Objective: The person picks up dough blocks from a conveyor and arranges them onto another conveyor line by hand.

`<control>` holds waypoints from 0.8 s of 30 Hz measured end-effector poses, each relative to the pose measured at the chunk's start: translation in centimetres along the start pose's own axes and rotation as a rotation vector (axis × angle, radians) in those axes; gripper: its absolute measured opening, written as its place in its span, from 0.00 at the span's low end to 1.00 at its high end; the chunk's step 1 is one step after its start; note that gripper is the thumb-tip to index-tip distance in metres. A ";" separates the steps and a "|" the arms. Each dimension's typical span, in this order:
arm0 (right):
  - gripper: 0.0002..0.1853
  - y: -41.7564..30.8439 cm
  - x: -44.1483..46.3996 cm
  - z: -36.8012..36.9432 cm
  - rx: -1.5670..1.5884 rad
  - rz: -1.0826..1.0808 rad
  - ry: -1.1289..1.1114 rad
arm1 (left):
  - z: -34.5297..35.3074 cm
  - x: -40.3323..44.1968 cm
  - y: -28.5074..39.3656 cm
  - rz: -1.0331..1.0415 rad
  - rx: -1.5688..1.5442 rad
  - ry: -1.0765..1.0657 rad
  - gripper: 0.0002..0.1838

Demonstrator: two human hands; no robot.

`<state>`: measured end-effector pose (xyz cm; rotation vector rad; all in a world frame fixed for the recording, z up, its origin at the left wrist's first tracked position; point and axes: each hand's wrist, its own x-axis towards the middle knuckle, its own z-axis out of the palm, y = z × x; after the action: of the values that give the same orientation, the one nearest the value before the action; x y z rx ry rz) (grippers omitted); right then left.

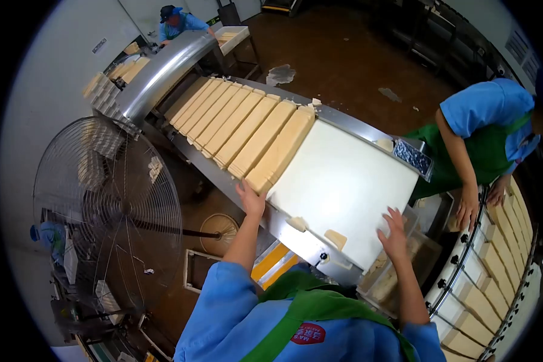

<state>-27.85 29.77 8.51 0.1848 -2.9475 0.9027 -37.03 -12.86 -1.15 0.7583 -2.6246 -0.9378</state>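
Several long pale-yellow slabs, which look like dough, lie side by side across the white conveyor belt (350,175). My left hand (251,200) is at the near end of the closest slab (286,148), fingers apart and touching its end. My right hand (394,234) is open with fingers spread, at the right end of the belt. No slab is near it. Small pale offcuts, one a flat scrap (336,239), lie on the belt's near edge beside a metal rail.
A curved metal cover (163,69) spans the belt's far end. A large wire fan (108,187) stands left. At right, a co-worker in a green apron (479,145) leans over a second conveyor with slabs (482,301). A clear plastic bin (398,277) sits below my right hand.
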 end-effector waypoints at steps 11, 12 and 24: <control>0.40 -6.2 34.2 15.6 -0.048 -0.267 -0.221 | 0.5 2.5 3.2 0.076 -0.002 -0.167 0.43; 0.41 -6.9 36.9 16.9 -0.069 -0.227 -0.210 | 0.5 2.6 3.1 0.095 0.020 -0.193 0.44; 0.35 -4.5 37.5 17.7 0.000 0.060 -0.132 | -0.1 2.1 4.1 0.230 0.093 -0.394 0.48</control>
<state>-64.72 12.45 -0.41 0.1635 -3.0900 0.9319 -40.29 -11.40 1.72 0.2997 -3.0278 -0.9863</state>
